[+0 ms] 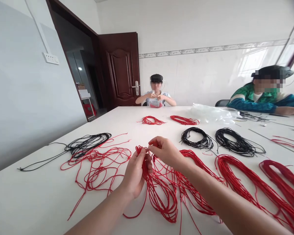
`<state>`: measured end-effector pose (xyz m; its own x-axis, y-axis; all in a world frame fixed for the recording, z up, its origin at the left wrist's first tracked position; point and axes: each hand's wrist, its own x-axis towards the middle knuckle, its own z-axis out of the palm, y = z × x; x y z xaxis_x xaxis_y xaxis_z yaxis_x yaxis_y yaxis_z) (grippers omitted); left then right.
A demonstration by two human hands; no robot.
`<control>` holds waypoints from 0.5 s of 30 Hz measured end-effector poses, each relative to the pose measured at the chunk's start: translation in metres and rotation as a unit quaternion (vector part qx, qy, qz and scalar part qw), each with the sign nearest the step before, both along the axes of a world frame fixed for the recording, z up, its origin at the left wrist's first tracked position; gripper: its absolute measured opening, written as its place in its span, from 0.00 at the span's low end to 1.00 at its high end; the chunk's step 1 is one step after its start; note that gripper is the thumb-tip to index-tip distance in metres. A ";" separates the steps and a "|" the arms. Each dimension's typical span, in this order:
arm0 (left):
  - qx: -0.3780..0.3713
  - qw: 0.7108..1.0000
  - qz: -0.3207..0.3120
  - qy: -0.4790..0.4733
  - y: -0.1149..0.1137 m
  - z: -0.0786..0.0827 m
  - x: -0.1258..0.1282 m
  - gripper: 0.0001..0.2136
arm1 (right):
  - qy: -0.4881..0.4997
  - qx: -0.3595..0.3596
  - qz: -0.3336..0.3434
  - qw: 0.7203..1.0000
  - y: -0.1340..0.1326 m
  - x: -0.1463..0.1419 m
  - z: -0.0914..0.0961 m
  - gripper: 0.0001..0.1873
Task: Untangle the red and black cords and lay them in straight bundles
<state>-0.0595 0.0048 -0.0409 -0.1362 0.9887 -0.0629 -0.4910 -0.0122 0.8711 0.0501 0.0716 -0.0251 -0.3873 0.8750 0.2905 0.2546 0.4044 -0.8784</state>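
My left hand is closed around a bunch of red cords that hangs down onto the white table. My right hand pinches the top of the same bunch, just right of the left hand's fingers. Loose red cords lie tangled to the left of my hands. Long red cord bundles stretch out on the right.
Black cord coils lie at left and at centre right. Small red bundles and clear plastic bags sit farther back. One person sits at the far end, another at the right. A dark door stands open behind.
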 end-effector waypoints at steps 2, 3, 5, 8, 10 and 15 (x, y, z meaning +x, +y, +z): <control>0.001 1.000 -0.001 0.030 -0.002 0.000 0.002 0.11 | -0.012 0.006 0.011 1.000 -0.004 0.000 0.000 0.08; 0.001 0.999 0.000 0.041 -0.002 0.000 0.002 0.11 | -0.017 0.007 0.017 1.000 -0.006 0.000 0.001 0.08; -0.005 0.999 0.004 0.051 -0.002 -0.001 0.002 0.11 | -0.025 0.008 0.030 0.999 -0.008 0.000 0.002 0.06; -0.009 0.998 0.009 0.058 -0.002 -0.002 0.001 0.11 | -0.036 0.010 0.038 0.999 -0.011 0.000 0.005 0.06; -0.009 0.998 0.010 0.062 -0.001 -0.002 0.001 0.11 | -0.038 0.013 0.032 0.999 -0.013 0.000 0.007 0.06; -0.004 0.997 0.009 0.078 -0.001 -0.004 0.000 0.11 | -0.027 0.019 0.029 0.999 -0.015 -0.003 0.007 0.07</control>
